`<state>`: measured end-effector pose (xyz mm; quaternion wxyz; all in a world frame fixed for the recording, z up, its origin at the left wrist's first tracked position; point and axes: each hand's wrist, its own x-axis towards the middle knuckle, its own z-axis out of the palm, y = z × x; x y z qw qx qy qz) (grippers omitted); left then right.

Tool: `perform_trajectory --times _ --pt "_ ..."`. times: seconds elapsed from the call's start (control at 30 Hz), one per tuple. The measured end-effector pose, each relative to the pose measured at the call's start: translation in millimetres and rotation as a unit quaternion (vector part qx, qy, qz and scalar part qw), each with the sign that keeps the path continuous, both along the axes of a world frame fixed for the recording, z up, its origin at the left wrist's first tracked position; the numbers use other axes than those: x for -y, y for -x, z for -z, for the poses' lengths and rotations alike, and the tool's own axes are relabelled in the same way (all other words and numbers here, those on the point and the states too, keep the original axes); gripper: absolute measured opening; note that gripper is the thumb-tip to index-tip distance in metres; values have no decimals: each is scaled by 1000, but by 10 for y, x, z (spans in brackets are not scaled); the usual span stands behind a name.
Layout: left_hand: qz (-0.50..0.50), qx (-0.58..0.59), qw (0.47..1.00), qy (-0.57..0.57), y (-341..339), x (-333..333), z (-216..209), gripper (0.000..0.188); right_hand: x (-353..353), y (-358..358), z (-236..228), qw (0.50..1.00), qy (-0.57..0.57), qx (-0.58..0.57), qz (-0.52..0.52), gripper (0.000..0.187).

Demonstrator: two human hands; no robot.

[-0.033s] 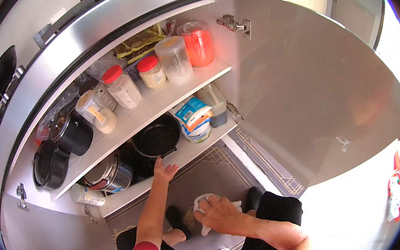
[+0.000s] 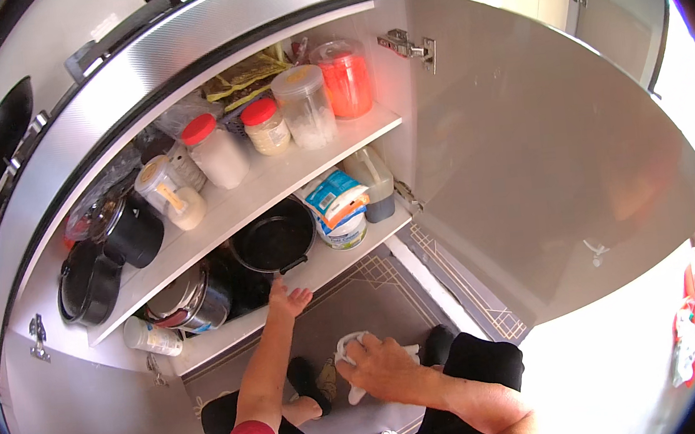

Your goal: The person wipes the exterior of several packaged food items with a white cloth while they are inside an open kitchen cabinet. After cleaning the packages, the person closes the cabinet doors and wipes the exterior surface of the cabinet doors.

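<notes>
My left hand [image 2: 291, 298] reaches to the front edge of the cabinet's bottom shelf, palm up and fingers apart. Just beyond its fingertips sits a round black pan [image 2: 273, 239] with a small side handle; whether they touch I cannot tell. My right hand [image 2: 381, 368] is closed around a white cloth [image 2: 356, 393], held low over the floor mat between my legs. To the right of the pan, a blue, white and orange packet [image 2: 334, 197] lies on top of a white tub [image 2: 344, 233]. A lidded metal pot [image 2: 198, 300] stands to its left.
On the upper shelf [image 2: 237, 196] are several jars, a red container [image 2: 345, 77] and black pots [image 2: 89, 284]. The cabinet door [image 2: 542, 148] stands wide at right, another door [image 2: 90, 409] at left. A white bottle [image 2: 152, 338] leans at the bottom left. Patterned mat [image 2: 324, 320] covers the floor.
</notes>
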<state>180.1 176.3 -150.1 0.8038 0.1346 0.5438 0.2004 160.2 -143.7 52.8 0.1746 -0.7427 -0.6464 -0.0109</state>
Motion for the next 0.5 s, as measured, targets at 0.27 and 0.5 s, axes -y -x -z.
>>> perform_trajectory --times 0.27,0.5 --pt "158 77 984 10 494 740 -444 26 89 -215 -306 1000 6 -26 6 43" --pt "248 166 935 -193 1379 1178 -1913 29 57 -161 -389 995 -51 -62 67 54"
